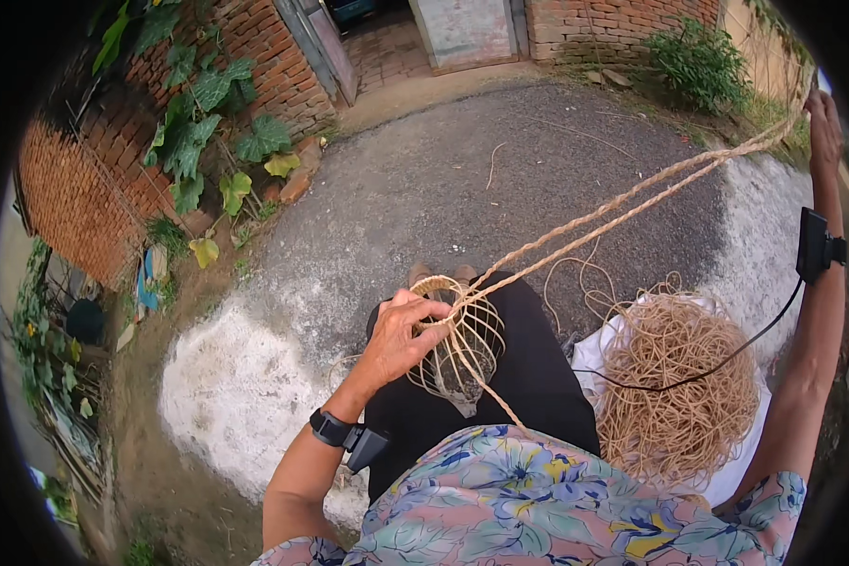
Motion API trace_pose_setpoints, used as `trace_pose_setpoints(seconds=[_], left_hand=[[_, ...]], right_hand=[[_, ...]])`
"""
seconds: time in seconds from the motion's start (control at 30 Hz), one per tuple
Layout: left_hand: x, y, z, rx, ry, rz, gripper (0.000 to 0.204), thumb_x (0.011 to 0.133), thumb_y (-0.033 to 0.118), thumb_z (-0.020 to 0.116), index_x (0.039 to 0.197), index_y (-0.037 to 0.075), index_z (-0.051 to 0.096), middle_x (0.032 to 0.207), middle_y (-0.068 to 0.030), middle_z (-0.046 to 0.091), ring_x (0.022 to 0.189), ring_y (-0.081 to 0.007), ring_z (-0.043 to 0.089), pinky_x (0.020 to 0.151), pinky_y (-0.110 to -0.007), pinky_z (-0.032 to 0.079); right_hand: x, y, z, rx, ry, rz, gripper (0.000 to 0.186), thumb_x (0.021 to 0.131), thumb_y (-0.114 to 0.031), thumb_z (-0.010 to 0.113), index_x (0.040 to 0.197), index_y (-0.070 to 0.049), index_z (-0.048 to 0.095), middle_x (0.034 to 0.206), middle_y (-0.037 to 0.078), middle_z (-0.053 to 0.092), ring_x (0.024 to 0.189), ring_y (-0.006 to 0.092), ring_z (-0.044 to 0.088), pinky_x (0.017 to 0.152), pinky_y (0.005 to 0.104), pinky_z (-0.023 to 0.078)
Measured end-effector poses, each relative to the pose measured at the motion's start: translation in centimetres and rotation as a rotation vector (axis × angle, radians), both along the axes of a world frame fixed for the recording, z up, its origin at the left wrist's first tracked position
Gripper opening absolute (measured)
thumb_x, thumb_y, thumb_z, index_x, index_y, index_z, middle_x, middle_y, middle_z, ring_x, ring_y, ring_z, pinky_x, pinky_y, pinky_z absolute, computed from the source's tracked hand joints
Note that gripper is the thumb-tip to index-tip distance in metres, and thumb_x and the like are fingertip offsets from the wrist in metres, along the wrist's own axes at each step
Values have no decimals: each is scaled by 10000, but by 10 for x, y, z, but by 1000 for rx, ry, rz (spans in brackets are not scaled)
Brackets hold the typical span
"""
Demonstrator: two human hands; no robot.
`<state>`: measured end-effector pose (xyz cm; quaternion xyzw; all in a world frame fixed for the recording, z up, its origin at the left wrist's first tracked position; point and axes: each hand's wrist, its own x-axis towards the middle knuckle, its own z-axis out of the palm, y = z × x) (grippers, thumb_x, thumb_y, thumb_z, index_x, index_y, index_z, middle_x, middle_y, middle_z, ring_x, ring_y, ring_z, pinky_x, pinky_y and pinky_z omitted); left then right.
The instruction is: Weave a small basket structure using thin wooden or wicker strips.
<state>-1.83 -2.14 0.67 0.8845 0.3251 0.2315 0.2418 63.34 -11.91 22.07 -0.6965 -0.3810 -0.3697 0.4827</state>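
Basket (435, 282) pinched by left hand (403, 335); right hand (824, 137), arm outstretched, meets cord (632, 192), grip unclear.

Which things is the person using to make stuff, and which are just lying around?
In use:
- ribbed frame on the lap, left hand gripping its rim
- twisted cord, stretched out to the right hand
- probably the cord pile too

Just around:
- thin strand on the road
- blue thing
- green bush

Leafy vine (191, 146) by brick wall (291, 80); green bush (700, 66).
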Motion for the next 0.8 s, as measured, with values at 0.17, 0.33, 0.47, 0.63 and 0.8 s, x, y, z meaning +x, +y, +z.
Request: trace_pose_setpoints(seconds=[0.17,0.33,0.47,0.63,0.8], left_hand=[[6,0,9,-287,-44,100,220,822,212,740,997,84,705,977,-86,638,929,-211,578,740,-350,477],[5,5,5,-379,56,143,191,844,189,740,969,69,659,928,-13,539,923,-135,562,789,-295,468],[4,9,2,-616,-135,134,141,922,161,653,989,36,659,1000,-25,593,958,-119,581,873,-271,472],[9,9,5,-412,-71,69,191,939,193,615,1021,29,671,988,-43,649,979,-125,583,886,-280,464],[11,13,6,-448,16,114,182,933,191,614,1000,29,665,975,-31,652,953,-123,587,875,-280,462]], right_hand=[[-155,33,-159,-493,-98,361,284,901,-193,633,1151,-57,646,1121,199,677,1049,378,646,884,451,508],[-376,49,-231,-518,76,1276,169,874,-145,678,1013,-49,681,972,95,671,814,280,678,701,387,543],[-427,60,-228,-691,-51,1256,174,874,-140,657,1033,-69,662,887,87,609,724,292,659,633,410,534],[-428,53,-225,-425,24,1124,151,851,-129,632,984,-62,658,852,77,595,681,294,650,591,407,518],[-427,40,-226,-457,-82,1054,120,847,-180,642,876,-64,627,743,97,587,704,290,649,642,455,495]])
